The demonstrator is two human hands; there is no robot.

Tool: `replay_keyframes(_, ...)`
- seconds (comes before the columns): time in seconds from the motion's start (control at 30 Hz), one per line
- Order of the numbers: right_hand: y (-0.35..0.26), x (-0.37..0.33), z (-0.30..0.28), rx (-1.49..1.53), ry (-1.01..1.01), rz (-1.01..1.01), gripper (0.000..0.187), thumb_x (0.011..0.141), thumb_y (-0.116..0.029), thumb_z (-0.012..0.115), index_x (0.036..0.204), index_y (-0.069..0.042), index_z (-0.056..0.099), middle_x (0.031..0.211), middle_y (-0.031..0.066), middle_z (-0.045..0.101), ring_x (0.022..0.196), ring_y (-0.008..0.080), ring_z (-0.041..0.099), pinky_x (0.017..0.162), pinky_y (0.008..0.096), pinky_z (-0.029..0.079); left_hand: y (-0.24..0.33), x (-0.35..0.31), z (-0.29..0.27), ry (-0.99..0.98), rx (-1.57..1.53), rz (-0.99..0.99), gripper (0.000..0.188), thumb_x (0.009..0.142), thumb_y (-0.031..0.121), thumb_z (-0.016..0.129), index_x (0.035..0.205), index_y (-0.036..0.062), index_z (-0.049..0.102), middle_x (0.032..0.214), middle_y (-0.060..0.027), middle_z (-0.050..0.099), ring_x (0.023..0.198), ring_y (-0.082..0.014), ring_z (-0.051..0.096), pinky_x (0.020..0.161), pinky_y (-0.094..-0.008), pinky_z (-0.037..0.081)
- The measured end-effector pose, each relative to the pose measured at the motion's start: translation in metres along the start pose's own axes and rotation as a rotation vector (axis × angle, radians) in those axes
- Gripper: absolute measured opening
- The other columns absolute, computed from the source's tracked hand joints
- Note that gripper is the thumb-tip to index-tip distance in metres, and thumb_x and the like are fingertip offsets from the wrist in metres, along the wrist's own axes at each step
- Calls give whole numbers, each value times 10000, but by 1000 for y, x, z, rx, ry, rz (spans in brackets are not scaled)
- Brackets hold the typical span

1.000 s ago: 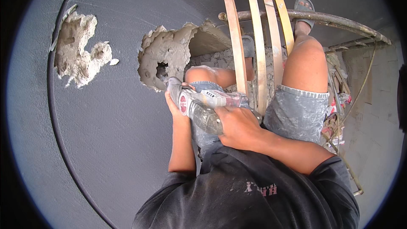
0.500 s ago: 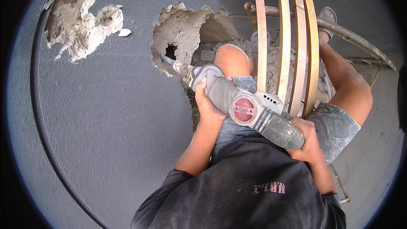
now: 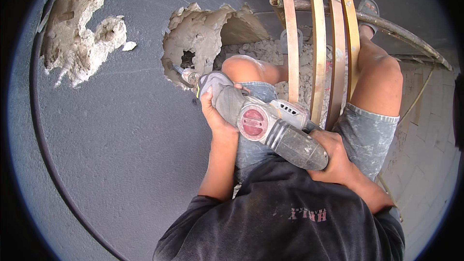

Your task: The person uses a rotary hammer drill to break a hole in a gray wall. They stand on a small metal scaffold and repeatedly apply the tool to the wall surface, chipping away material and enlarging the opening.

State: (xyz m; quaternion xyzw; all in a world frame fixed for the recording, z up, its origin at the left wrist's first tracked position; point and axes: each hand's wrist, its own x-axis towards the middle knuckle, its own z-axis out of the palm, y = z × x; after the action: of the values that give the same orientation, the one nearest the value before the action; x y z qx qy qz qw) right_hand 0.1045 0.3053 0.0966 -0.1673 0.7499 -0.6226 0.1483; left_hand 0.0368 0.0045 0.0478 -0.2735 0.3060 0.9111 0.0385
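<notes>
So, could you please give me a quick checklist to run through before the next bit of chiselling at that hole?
1. Left hand around the front of the rotary hammer: ok.
2. Right hand on the rear grip: ok.
3. Chisel bit at the lower edge of the broken hole: ok.
4. Knees bare beside the rubble: not ok.
5. Footwear, an open sandal: not ok.
6. Firmness of the wooden slats under the legs: cannot tell.

left hand (image 3: 215, 116) curled shut, arm stretched forward; right hand (image 3: 336, 157) clenched, elbow bent, knees raised.
</notes>
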Motion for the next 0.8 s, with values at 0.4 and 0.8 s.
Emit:
replay_keyframes(0.4,-6,31,16,-67,33,7,375,653,-36,772,1017,6,690,945,198,722,882,422,714,808,464,569,21,18,-14,-20,-20,38,596,833,513,681,1121,-4,603,977,-189,673,959,-365,642,948,-497,540)
replay_keyframes(0.8,14,-27,-21,-164,89,-24,553,562,-107,757,1084,63,695,1012,268,708,983,471,695,916,484,556,-28,-1,14,-46,15,-5,573,857,531,614,1135,30,625,1008,-183,696,973,-409,650,885,-521,552)
